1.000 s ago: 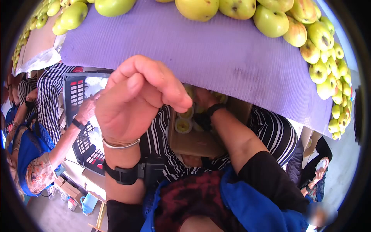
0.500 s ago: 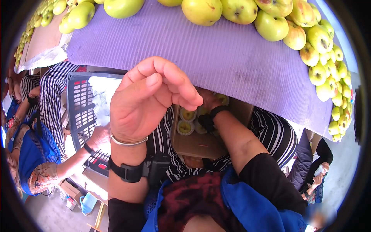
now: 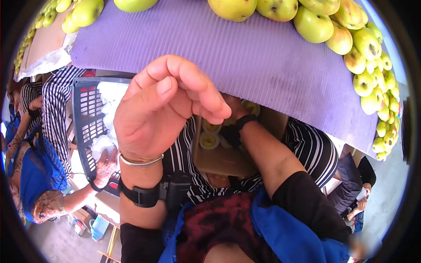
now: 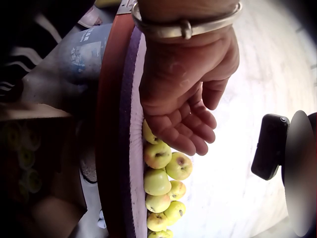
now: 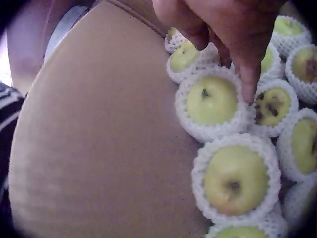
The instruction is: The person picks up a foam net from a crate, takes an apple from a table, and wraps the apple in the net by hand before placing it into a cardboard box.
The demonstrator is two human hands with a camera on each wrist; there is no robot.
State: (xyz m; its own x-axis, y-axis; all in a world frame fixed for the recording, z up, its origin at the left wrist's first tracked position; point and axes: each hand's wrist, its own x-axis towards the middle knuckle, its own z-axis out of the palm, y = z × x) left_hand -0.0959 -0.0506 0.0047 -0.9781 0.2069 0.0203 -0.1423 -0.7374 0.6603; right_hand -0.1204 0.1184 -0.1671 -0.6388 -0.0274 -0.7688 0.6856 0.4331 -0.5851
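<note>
My left hand [image 3: 153, 107] is raised in front of the purple ribbed tabletop [image 3: 210, 52], its fingers loosely bent and holding nothing. In the left wrist view it hangs above a row of green apples [image 4: 157, 182]. My right hand [image 3: 236, 108] reaches down into a cardboard box [image 3: 226, 164] on my lap, partly hidden by the table edge. The right wrist view shows one straight finger [image 5: 250, 82] pressing down between a netted apple [image 5: 213, 101] and a brown-spotted apple [image 5: 273, 105]. White foam nets wrap the apples in the box.
Loose green apples [image 3: 313, 24] line the table's far and right sides. At left stands a black plastic crate [image 3: 85, 127] with white foam nets [image 3: 107, 105], where another person's hand [image 3: 106, 166] reaches in. A blue jug [image 3: 100, 229] is on the floor.
The right hand stays in the box with little shift. My left hand has moved slightly right and up, still bent. The neighbour's hand has moved lower in the crate.
</note>
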